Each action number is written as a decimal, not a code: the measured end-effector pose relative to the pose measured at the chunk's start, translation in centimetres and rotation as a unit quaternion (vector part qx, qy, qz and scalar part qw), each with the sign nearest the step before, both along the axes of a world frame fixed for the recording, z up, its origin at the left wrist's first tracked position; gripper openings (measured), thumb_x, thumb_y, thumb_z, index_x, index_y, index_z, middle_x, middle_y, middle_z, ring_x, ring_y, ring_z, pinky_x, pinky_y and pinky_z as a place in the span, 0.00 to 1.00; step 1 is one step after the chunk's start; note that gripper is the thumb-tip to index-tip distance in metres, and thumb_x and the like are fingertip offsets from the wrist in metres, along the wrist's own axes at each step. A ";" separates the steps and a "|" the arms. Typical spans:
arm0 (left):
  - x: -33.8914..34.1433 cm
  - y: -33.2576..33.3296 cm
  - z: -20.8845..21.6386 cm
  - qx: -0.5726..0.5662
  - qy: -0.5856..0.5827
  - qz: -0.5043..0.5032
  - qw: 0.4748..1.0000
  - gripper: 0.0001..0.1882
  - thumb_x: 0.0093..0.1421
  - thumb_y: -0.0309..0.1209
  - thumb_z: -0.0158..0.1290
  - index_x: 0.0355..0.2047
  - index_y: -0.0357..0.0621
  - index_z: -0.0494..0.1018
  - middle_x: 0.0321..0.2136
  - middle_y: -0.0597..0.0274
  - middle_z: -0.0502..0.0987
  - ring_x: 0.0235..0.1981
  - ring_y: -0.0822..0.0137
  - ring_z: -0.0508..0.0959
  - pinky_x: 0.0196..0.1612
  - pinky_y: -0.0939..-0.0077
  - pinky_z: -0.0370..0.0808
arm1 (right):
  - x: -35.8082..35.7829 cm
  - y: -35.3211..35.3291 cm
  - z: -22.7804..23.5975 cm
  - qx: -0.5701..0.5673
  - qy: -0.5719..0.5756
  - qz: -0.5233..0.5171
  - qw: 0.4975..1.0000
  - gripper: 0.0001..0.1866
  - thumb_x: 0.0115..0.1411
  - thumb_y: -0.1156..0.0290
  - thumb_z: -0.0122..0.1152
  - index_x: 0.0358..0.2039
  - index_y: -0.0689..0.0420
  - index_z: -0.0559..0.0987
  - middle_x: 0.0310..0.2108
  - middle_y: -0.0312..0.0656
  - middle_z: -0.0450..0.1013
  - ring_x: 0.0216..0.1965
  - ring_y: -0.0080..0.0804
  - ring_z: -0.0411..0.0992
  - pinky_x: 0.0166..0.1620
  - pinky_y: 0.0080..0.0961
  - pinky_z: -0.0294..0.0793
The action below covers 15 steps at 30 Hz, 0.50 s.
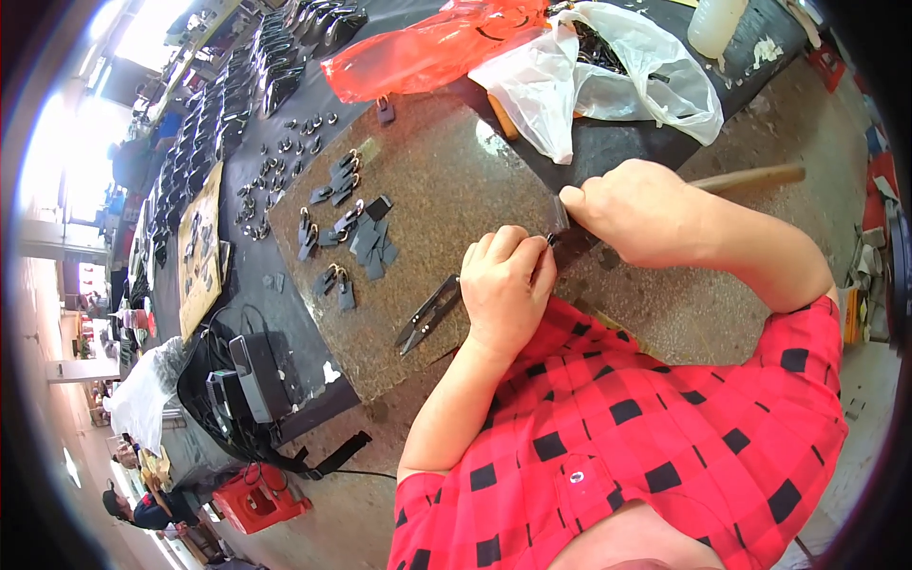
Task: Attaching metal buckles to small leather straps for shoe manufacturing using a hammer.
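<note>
My left hand [503, 285] is closed over the near edge of a brown board [456, 180]. Thumb and index finger pinch a small dark piece [551, 240], mostly hidden. My right hand [636, 214] is a fist just to the right, wrapped round what looks like a hammer. Its wooden handle [755, 179] sticks out past my wrist, and a dark block-like end [560, 211] shows by the thumb. Black scissors [429, 313] lie beside my left hand, partly covered by it. Flat dark tabs [370, 242] are heaped on the board; ringed tabs [344, 176] lie around them.
A red plastic bag [418, 59] and a white one [532, 90] with dark pieces lie at the back. Small metal hooks [271, 176] and rows of black parts [214, 109] spread leftward. A black bag [214, 380] sits at the left corner. Another person [152, 508] is far left.
</note>
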State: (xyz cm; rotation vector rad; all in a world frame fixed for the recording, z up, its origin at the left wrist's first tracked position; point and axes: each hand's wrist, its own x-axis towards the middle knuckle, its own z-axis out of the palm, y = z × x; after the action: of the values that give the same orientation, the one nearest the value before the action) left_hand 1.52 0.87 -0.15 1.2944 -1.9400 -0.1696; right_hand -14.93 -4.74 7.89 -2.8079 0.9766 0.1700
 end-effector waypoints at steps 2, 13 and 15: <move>0.0 -0.1 0.0 -0.004 0.001 0.003 1.000 0.04 0.40 0.24 0.54 0.20 0.41 0.72 0.21 0.61 0.69 0.24 0.60 0.70 0.29 0.70 0.66 | -0.2 -0.1 0.1 -0.007 0.021 0.025 0.999 0.10 0.44 0.77 0.50 0.29 0.63 0.66 0.20 0.49 0.69 0.23 0.45 0.71 0.24 0.34 0.69; 0.0 0.0 -0.1 -0.015 0.002 0.019 1.000 0.05 0.39 0.25 0.55 0.21 0.42 0.72 0.21 0.62 0.70 0.24 0.61 0.70 0.29 0.71 0.64 | 0.2 -0.2 -0.9 -0.044 -0.062 -0.002 0.997 0.10 0.43 0.76 0.52 0.28 0.62 0.66 0.21 0.48 0.70 0.23 0.44 0.71 0.24 0.33 0.70; 0.0 0.1 -0.2 -0.017 0.011 0.031 0.999 0.06 0.39 0.26 0.55 0.21 0.42 0.72 0.21 0.62 0.70 0.24 0.60 0.70 0.29 0.70 0.64 | 0.3 -0.2 -1.1 -0.076 -0.102 -0.012 0.992 0.10 0.43 0.75 0.52 0.28 0.62 0.66 0.21 0.49 0.70 0.23 0.44 0.71 0.24 0.33 0.70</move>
State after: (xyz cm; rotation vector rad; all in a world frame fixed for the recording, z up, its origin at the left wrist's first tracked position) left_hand 1.52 0.98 -0.31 1.3225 -1.8747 -0.1184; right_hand -14.66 -4.93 6.77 -2.8745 1.0136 -0.1983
